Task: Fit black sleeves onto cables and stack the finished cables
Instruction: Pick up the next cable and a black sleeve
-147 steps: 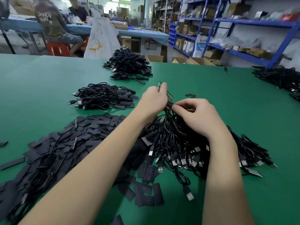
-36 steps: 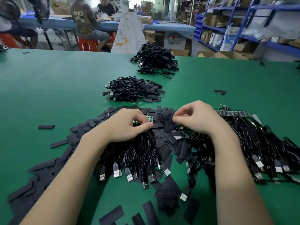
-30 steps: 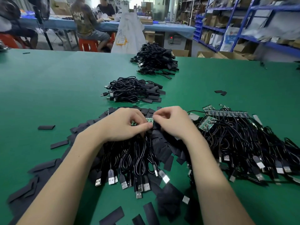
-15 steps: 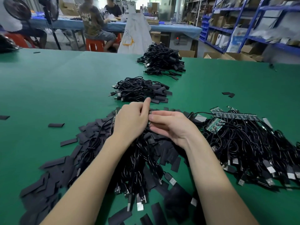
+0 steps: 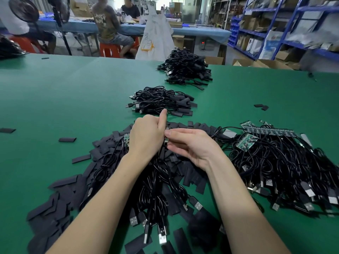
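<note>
Fingers of left hand [image 5: 146,138] curled round bundled cables [image 5: 156,189], index raised, right hand [image 5: 190,145] fingertips pinching green circuit board [image 5: 166,139], loose black sleeves [image 5: 60,200] beneath, finished stack [image 5: 161,101] beyond on green table [image 5: 64,92].

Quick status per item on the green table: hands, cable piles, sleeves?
Left hand: grips a bunch of cables, forefinger raised.
Right hand: fingers at a green board end.
Held cable bunch: unsleeved, plugs toward camera.
Right cable pile: boards bare.
Near finished stack: sleeved.
Far finished stack: sleeved.
Loose sleeves: flat, scattered.
</note>
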Demonstrator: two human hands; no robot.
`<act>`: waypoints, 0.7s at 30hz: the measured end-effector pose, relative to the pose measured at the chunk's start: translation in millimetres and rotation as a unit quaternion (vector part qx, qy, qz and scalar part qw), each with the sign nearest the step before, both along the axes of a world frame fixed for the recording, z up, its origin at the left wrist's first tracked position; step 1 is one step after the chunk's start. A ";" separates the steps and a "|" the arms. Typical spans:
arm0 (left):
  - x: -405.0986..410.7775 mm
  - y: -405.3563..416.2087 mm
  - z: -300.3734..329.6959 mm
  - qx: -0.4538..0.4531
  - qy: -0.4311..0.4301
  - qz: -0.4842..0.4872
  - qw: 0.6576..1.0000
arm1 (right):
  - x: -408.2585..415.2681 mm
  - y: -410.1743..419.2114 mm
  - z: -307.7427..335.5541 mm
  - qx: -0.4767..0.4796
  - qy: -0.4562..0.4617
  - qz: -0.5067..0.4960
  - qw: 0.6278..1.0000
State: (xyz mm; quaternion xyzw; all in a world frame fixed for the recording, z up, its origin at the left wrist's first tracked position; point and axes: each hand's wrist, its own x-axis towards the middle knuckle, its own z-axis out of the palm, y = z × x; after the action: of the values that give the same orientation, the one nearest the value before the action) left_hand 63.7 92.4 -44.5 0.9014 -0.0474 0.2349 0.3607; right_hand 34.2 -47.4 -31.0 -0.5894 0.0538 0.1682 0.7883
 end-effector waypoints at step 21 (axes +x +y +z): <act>0.2 10.5 7.4 0.059 0.009 -0.098 0.993 | 4.4 -22.4 7.2 -0.051 -0.052 0.004 0.997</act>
State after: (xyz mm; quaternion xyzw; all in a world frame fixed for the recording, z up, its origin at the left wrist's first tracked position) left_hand 63.9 102.9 -37.2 0.9140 -0.1463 0.1871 0.3289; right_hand 38.6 -69.8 -23.8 -0.6368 0.0193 0.1373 0.7585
